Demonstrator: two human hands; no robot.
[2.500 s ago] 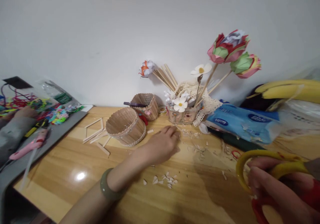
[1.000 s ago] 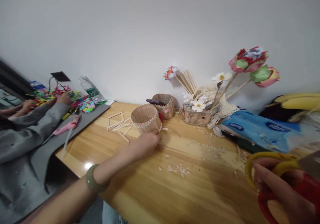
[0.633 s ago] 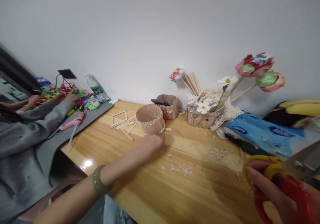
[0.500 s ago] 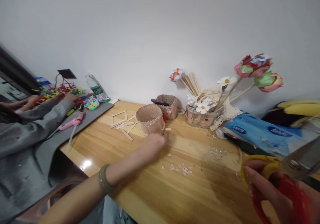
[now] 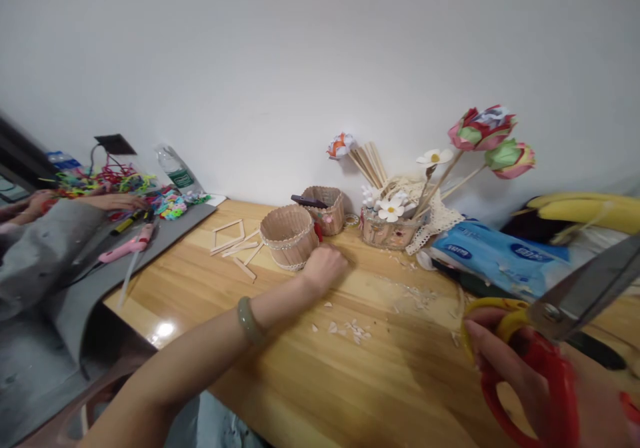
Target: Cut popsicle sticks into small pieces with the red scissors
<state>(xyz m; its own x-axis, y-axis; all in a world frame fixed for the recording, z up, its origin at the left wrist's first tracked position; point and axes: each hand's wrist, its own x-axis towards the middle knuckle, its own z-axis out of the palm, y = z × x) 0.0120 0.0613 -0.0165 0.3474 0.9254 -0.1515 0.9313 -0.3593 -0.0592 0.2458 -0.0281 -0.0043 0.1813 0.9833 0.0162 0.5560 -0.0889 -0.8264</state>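
My left hand [image 5: 326, 268] is closed low over the wooden table [image 5: 320, 381], beside the round basket of flat wooden sticks [image 5: 289, 238] with a beaded rim. Its fingertips face away from me, so whatever they hold is hidden. At the lower right my right hand [image 5: 510, 365] is closed round the handles of a pair of scissors [image 5: 583, 298]. One handle loop is yellow, the other red, and the blades point up and to the right. Small pale chips [image 5: 356, 330] lie on the wood between my hands.
Behind stands a second basket [image 5: 333, 211] with a dark phone across it. Craft flowers [image 5: 483, 128] rise from a stick box [image 5: 383, 233] near a blue tissue pack [image 5: 500, 251]. Loose sticks [image 5: 235, 245] and a pink glue gun [image 5: 127, 247] lie left, by another person's sleeve [image 5: 55, 241].
My left hand has reached slightly farther forward and right relative to the basket. The view has shifted right. The other person's arm has moved; the scissors stay in my right hand.
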